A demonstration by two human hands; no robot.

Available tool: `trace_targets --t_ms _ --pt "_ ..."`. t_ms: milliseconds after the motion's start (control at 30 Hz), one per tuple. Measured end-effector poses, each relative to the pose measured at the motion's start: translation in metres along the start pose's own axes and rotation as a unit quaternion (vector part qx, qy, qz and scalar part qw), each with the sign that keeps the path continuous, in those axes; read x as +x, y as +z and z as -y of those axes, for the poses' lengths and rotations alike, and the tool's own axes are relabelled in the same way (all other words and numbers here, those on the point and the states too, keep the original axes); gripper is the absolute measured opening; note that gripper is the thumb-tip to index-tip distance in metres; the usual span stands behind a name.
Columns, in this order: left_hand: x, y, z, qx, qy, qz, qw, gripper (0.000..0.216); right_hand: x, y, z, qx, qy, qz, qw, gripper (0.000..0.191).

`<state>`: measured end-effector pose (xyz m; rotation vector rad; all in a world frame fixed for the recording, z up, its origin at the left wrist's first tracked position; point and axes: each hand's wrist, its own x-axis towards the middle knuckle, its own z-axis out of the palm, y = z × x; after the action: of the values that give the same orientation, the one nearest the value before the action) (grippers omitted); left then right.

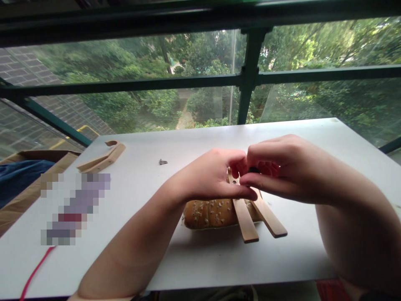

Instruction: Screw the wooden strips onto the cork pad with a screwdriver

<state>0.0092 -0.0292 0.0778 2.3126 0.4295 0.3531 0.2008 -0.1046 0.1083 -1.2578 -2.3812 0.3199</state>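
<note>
Right fingers: the right hand [280,165] pinches a small dark piece [254,169] between thumb and curled fingers, above the far right part of the loaf [209,214]; most of the piece is hidden, so I can't tell what it is.
Left fingers: narrow, the left hand [208,173] closed around the upper part of the two-armed wooden piece [247,223], thumb across the arms; the two hands meet, fingertips close together.
Wooden piece: over the loaf's right half, flat ends splayed past its near edge; I can't tell whether it rests on the wrapping.
Fastener: a small dark round fastener [234,182] shows in the wood, beyond the loaf.
Feel, my guess: light, stiff, smooth wood; the arms may swivel if the joint is loose.
Hold: I'd keep thumb and fingers across both arms near the fastener; the flat ends would give more leverage but less steadiness.
Loaf: seed-topped, apparently in clear wrap; I'd expect it soft, easily dented, so no leaning on it.
Screws: a small cluster of screws [162,161], beyond the loaf and to its left.
Second wooden piece: a curl-ended wooden tool [105,160], farther left of the loaf.
Red cord: the red cord [35,269], well left of the loaf, running from a pixelated patch.
White table: the white table [194,267] lies under the loaf.
</note>
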Motion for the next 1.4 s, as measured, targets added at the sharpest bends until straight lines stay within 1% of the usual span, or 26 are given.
trace_targets --t_ms 133,267,367,433,467,533,600,733,833,967,1100,1233,1300,1367,1400 --pt "0.001 0.002 -0.001 0.004 -0.013 0.003 1.000 0.035 -0.001 0.000 0.002 -0.014 0.007 -0.009 1.000 0.030" --pt "0.002 0.003 -0.001 0.012 -0.016 -0.012 1.000 0.033 -0.001 0.001 0.002 -0.036 0.009 -0.023 0.999 0.031" --pt "0.003 0.002 -0.002 -0.001 -0.008 -0.009 1.000 0.030 -0.001 0.000 0.002 -0.036 0.006 -0.023 0.999 0.025" --pt "0.003 0.003 -0.001 -0.014 0.004 -0.001 1.000 0.027 -0.003 -0.002 0.002 -0.003 -0.014 -0.012 1.000 0.012" --pt "0.003 0.003 -0.001 -0.018 0.010 0.004 1.000 0.026 -0.004 -0.004 0.002 0.017 -0.027 -0.003 0.999 0.010" --pt "0.004 0.003 -0.001 -0.019 0.019 0.011 1.000 0.027 -0.007 -0.007 0.003 0.048 -0.049 0.021 0.997 0.019" --pt "0.003 0.003 -0.001 -0.010 0.017 0.013 1.000 0.027 -0.009 -0.009 0.004 0.055 -0.061 0.038 0.996 0.022" --pt "0.001 0.001 -0.001 0.007 -0.012 0.022 1.000 0.027 -0.010 -0.009 0.003 0.039 -0.045 0.035 0.998 0.015" --pt "0.000 -0.001 -0.003 0.016 -0.018 0.031 0.999 0.025 -0.010 -0.008 0.002 0.013 -0.029 0.023 0.999 0.008" --pt "0.000 -0.001 -0.004 0.030 -0.015 0.034 0.999 0.023 -0.008 -0.006 0.001 -0.018 -0.029 0.008 0.999 0.016" --pt "-0.001 -0.003 -0.001 0.047 -0.024 0.037 0.998 0.028 -0.005 -0.003 0.002 -0.045 -0.022 -0.010 0.999 0.026" --pt "-0.001 -0.004 0.001 0.039 -0.022 0.046 0.998 0.025 -0.003 -0.003 0.003 -0.072 -0.015 -0.025 0.997 0.029" --pt "-0.001 -0.004 0.001 0.030 -0.016 0.042 0.999 0.022 -0.004 -0.004 0.004 -0.057 -0.020 -0.023 0.998 0.023" --pt "-0.001 -0.005 0.001 0.021 -0.004 0.039 0.999 0.017 -0.005 -0.006 0.004 -0.023 -0.037 -0.008 0.999 0.013" --pt "-0.001 -0.005 0.001 0.017 0.002 0.039 0.999 0.015 -0.006 -0.007 0.004 -0.006 -0.048 0.002 0.999 0.013"
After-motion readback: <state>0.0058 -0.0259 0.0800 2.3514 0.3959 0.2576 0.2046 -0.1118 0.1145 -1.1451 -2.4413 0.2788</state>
